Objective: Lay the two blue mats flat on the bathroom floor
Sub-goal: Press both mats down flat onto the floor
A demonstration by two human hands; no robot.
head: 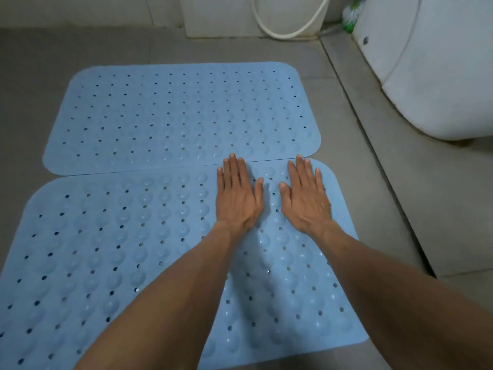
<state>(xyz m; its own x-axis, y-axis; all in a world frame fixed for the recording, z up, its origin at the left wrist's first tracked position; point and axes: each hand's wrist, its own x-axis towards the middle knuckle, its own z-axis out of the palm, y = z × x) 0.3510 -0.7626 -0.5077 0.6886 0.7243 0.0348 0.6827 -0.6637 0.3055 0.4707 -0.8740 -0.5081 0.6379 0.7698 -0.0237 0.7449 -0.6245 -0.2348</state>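
Two light blue rubber mats with holes and round bumps lie flat on the grey tiled floor, one behind the other. The far mat (181, 116) spreads across the middle of the view. The near mat (93, 249) meets its front edge and slightly overlaps it. My left hand (237, 198) lies palm down with straight fingers on the near mat's far right part, fingertips reaching the seam. My right hand (306, 201) presses flat beside it, close to the mat's right corner. Both forearms cover part of the near mat.
A white toilet (432, 70) stands at the right on a raised tiled step (373, 161). A white hose (288, 25) loops against the back wall, and a green and white brush (350, 18) leans behind the toilet. Bare grey floor (32, 70) lies to the left.
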